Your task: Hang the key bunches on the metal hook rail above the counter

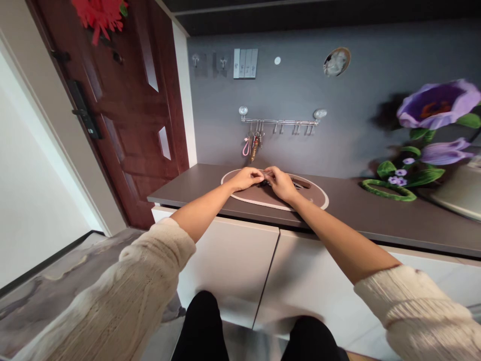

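Both hands meet above an oval brown mat point(248, 195) with a pale rim, which lies on the dark countertop point(184, 183). The thumb and fingers of my left hand point(247, 179) are pinched together near the mat's far side. Just to its right, my right hand point(281, 183) is closed as well, its fingertips almost touching the left ones. Something small and dark point(264, 183) shows between and below the fingertips; its kind is too small to tell. Beside my right hand, a brown item point(302, 184) with shiny metal bits rests on the mat, partly covered by the hand.
A clear hook rail point(280, 122) on the grey wall carries several keys and tags point(255, 145) at its left end. Purple artificial flowers point(438, 108) and a beige rounded object point(460, 188) stand on the right. A dark red door point(124, 100) is at left; white cabinet doors point(225, 255) are below.
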A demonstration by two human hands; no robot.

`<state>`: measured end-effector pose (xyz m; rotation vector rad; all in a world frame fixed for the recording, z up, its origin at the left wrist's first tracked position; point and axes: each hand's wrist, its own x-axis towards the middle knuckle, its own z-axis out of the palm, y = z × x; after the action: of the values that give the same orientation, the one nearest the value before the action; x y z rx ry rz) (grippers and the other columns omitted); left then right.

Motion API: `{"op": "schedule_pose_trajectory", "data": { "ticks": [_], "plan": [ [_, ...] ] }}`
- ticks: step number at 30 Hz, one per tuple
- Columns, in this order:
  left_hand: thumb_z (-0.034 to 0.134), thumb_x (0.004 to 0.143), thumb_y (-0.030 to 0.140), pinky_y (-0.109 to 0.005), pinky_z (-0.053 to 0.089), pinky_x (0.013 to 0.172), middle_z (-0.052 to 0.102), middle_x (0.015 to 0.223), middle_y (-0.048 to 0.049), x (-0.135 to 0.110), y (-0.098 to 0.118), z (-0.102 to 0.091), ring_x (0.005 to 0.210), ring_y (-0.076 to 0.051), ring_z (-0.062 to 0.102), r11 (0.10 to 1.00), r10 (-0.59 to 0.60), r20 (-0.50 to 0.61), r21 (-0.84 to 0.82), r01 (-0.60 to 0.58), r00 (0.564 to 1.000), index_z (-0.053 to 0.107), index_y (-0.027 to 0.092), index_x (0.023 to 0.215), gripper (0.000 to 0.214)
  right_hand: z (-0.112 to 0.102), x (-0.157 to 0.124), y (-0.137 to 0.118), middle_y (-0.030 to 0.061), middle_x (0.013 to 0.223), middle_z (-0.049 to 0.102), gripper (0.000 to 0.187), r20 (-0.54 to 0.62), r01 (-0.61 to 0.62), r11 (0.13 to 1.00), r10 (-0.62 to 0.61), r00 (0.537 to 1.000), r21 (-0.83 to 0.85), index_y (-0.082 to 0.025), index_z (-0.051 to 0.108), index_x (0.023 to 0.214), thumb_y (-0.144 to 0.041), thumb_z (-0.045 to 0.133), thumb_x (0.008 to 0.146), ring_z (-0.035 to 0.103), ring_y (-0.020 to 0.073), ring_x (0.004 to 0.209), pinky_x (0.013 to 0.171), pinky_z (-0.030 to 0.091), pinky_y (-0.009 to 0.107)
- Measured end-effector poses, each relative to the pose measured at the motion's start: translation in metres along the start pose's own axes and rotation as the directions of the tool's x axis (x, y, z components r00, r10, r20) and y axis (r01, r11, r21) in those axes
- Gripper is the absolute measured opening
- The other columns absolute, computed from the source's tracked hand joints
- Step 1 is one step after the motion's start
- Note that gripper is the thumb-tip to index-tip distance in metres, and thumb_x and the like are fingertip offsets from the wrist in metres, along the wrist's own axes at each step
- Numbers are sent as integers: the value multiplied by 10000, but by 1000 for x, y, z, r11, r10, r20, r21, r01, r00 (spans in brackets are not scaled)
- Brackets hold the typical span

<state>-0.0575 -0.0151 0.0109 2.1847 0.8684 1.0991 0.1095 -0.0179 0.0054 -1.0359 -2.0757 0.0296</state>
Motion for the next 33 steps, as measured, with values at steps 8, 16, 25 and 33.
{"op": "schedule_pose_trajectory", "data": {
  "ticks": [8,16,25,33],
  "plan": [
    [589,711,342,-243,413,639,612,647,-32,2,-5,0,583,-86,516,987,-35,-60,-159,25,998,632,80,792,277,-3,0,-5,48,794,632,196,-16,-123,992,124,992,16,-160,572,861,-311,461,802,547,144,706,692,401,268],
    [622,670,395,-237,408,615,606,668,-32,5,-13,0,585,-79,506,973,-53,-118,-230,25,992,621,77,811,348,1,2,0,19,742,598,207,9,-159,950,163,987,268,-156,552,786,-354,494,764,512,112,667,661,392,240],
    [608,686,359,-238,413,657,620,713,-45,6,-9,3,638,-91,524,978,-49,-134,-209,20,990,616,87,788,290,0,5,5,23,702,608,242,-18,-159,952,169,985,262,-157,580,743,-385,499,742,510,124,636,638,390,252],
    [512,734,357,-228,380,606,571,585,-12,11,-18,6,566,-92,486,997,-76,-238,-52,65,968,571,119,604,278,-12,7,2,25,706,616,203,-106,-197,951,228,968,239,-170,570,729,-355,486,731,531,136,642,655,398,264]
  ]
}}
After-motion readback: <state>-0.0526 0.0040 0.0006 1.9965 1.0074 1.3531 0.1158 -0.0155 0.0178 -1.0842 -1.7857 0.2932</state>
